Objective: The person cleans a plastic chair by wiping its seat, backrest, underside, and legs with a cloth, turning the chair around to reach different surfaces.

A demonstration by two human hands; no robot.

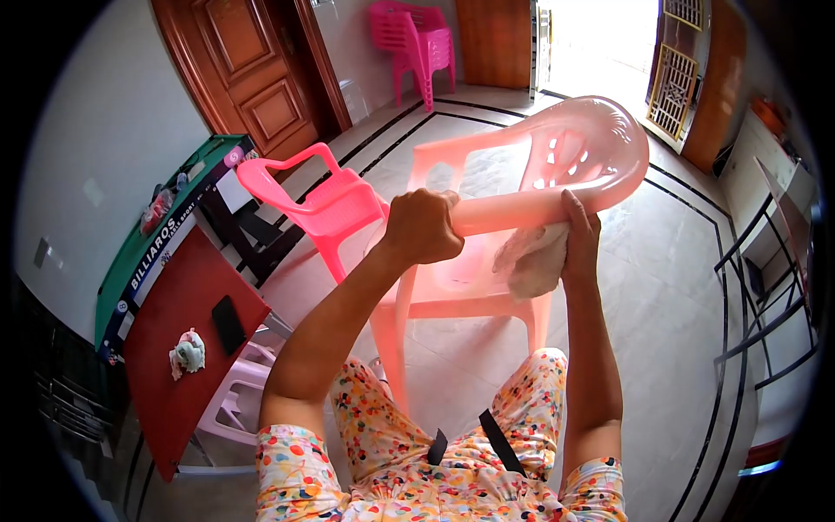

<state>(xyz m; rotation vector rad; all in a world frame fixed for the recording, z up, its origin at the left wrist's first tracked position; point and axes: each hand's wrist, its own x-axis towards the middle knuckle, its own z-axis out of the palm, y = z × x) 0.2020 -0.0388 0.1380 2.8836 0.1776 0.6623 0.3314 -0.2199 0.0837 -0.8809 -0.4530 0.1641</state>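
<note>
A light pink plastic armchair (409, 306) stands upright before me, its rounded backrest toward the upper right. My left hand (424, 228) is closed around the near armrest, at its left part. Farther right on the same armrest, my right hand (580, 239) presses a whitish cloth (537, 268) against it, with the thumb on top. The cloth hangs bunched below the armrest, on its inner side. Part of the chair's seat is hidden behind the armrest and cloth.
A bright pink chair (335, 209) stands left. Beyond the red table (156, 348), holding a crumpled cloth (188, 354) and black phone (229, 324), is a billiards table (116, 278). Stacked pink chairs (416, 43) stand behind; a black metal frame (765, 331) is at right.
</note>
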